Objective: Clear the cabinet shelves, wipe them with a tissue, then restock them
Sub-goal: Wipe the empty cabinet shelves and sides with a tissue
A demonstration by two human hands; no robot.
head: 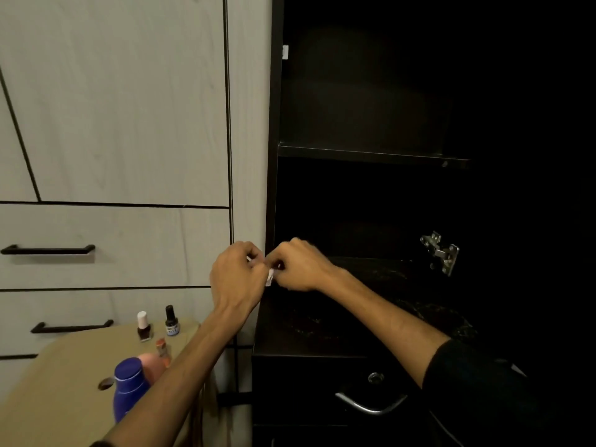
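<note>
My left hand [237,272] and my right hand [298,266] meet in front of the open dark cabinet, fingers curled, both pinching a small white tissue [269,278] between them. Only a scrap of the tissue shows. Behind them the upper cabinet shelf [371,154] and the lower cabinet surface [322,321] look bare and very dark. On a tan stool [64,366] at lower left stand a blue bottle [129,387], a pink bottle [153,366], two nail polish bottles [144,327] [171,321] and a small orange tube [162,348].
Pale wooden wardrobe doors and drawers with black handles [48,250] fill the left. A metal door hinge [442,253] sticks out at the cabinet's right. Below the cabinet surface is a dark drawer with a chrome handle [371,403].
</note>
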